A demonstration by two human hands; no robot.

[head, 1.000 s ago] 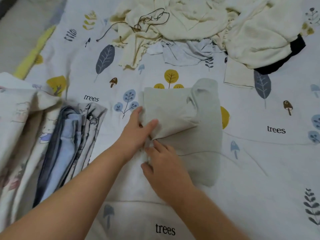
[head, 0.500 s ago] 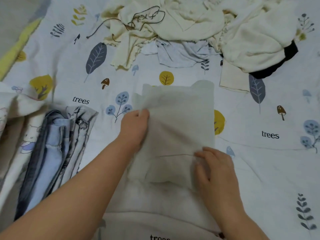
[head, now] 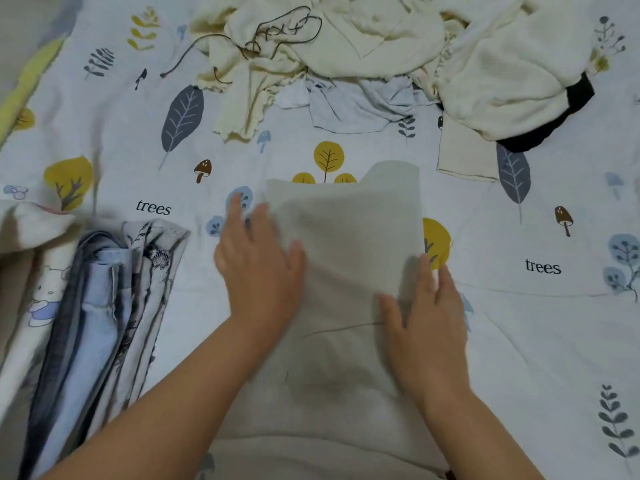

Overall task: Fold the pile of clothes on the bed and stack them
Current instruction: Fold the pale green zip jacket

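Head view: L hand (head: 258, 271) and R hand (head: 424, 317), pinching 1 s prior, lay flat and open, gripping nothing, on grey garment (head: 349, 265) w/ flap now folded down mid-bed; ready for stack (head: 100, 306).

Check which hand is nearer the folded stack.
Left. The left hand lies just right of the stack; the right hand is farther right, across the grey garment.

Both bare forearms reach forward from the lower edge, converging slightly; the left hand (head: 258, 268) lies palm down, fingers spread and extended, a little blurred; the right hand (head: 427, 320) also lies flat and palm down, fingers straight, thumb angled inward; the hands stay apart.
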